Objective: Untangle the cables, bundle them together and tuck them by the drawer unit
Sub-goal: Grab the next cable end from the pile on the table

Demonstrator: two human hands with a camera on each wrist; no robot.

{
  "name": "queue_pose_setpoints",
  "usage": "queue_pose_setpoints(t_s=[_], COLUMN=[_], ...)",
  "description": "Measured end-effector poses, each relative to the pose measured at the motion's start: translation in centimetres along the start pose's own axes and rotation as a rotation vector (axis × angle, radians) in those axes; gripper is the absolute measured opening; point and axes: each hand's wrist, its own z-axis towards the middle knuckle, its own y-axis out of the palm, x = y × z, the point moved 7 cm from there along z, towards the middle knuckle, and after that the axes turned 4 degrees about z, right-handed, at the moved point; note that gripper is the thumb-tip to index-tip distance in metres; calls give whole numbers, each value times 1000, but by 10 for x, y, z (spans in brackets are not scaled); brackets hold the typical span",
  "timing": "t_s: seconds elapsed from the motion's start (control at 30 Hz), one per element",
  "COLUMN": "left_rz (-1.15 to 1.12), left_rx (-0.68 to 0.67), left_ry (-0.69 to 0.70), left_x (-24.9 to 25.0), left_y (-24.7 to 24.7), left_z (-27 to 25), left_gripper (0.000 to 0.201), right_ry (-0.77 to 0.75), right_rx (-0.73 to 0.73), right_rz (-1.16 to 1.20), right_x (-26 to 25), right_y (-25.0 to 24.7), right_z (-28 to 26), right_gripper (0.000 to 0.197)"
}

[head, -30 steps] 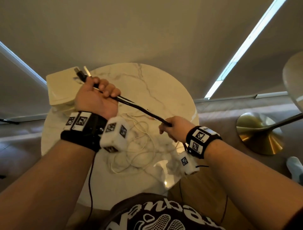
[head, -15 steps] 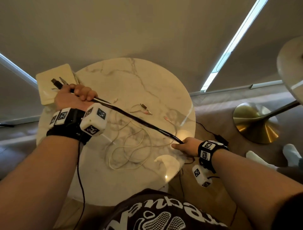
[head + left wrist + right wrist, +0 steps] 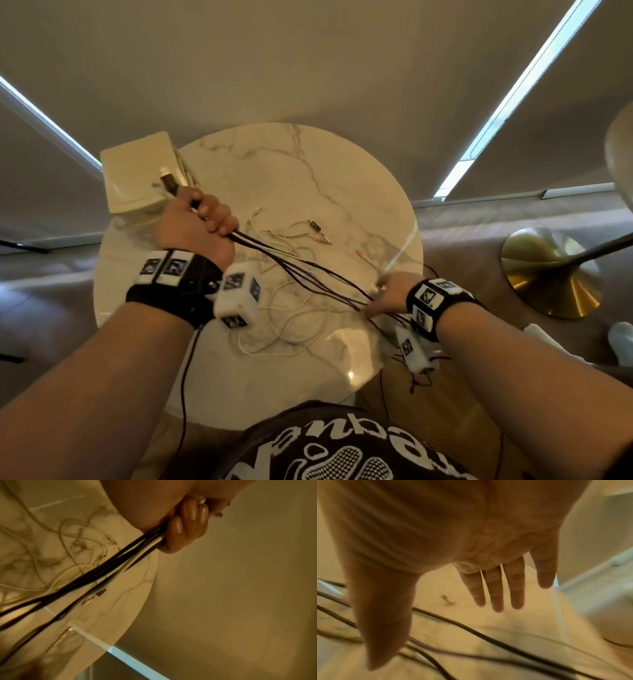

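Note:
My left hand grips a bundle of black cables in its fist above the table's left side, plug ends sticking out past the thumb. In the left wrist view the fingers curl round the black cables. The strands fan out down to the right edge, where my right hand hovers flat with straight fingers. In the right wrist view the fingers are spread above loose black cables. Thin white cables lie tangled on the marble. The cream drawer unit stands at the table's back left.
The round marble table carries small connectors near its middle. A brass lamp base sits on the floor to the right. Black cables hang off the table's right edge. Window blinds fill the background.
My right hand has let go of the black cables and opened flat by the right edge. The taut bundle has fanned into separate strands. My left fist keeps its grip.

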Motion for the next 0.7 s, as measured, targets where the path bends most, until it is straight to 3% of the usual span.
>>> queue_pose_setpoints(t_s=[0.07, 0.1, 0.17, 0.23, 0.27, 0.33, 0.4, 0.47, 0.5, 0.57, 0.6, 0.7], left_rz=[105, 137, 162, 130, 91, 4, -21, 98, 190, 366, 448, 782], left_rx=[-106, -158, -210, -209, -195, -116, -40, -29, -34, -58, -76, -148], left_ry=[-1, -13, -36, 3, 48, 114, 128, 125, 128, 162, 202, 308], left_x=[-17, -27, -42, -35, -22, 5, 17, 11, 3, -10, -13, -22], left_y=[18, 27, 42, 53, 56, 49, 29, 15, 11, 7, 6, 13], left_z=[-14, -21, -31, -34, -31, -22, -15, -19, -23, -34, -38, -53], left_gripper=[39, 39, 39, 34, 27, 21, 34, 41, 40, 35, 32, 21], right_ry=[-263, -425, -617, -620, -590, -476, -337, -262, -272, -388, -477, -787], right_rx=[136, 188, 168, 90, 81, 85, 53, -6, -25, -25, 8, 135], right_rz=[130, 211, 346, 431, 453, 384, 191, -4, -39, 26, 124, 588], right_x=[-58, -90, -142, -166, -162, -125, -82, -60, -62, -88, -109, -173], right_y=[-32, -43, -44, -23, -11, 14, 30, 34, 29, 8, -10, -67], right_z=[-22, -37, -56, -57, -50, -26, -4, 10, 12, 3, -7, -52], right_gripper=[113, 110, 80, 32, 25, 31, 35, 38, 49, 87, 95, 80])
